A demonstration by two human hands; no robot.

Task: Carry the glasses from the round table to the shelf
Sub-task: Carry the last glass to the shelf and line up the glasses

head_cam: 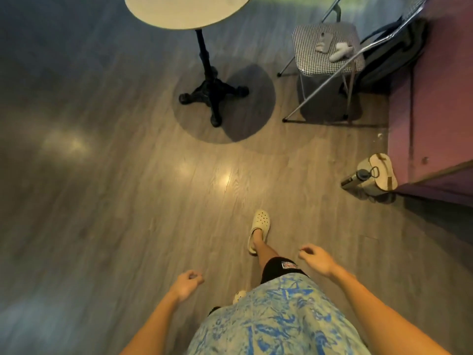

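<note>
The round table (pixel 186 14) with a pale top stands on a black pedestal base at the top of the head view; the visible part of its top carries no glasses. My left hand (pixel 188 281) hangs low at the bottom centre, fingers loosely curled, holding nothing. My right hand (pixel 317 260) is out to the right of my leg, fingers loosely curled and empty. Both hands are well short of the table. No shelf is in view.
A folding chair (pixel 330 70) with a checked seat holds a phone (pixel 323 42) and a small white object. A dark bag leans by the purple wall (pixel 435 111). A water bottle (pixel 354 179) and a pale bag (pixel 381 172) sit on the wooden floor at right.
</note>
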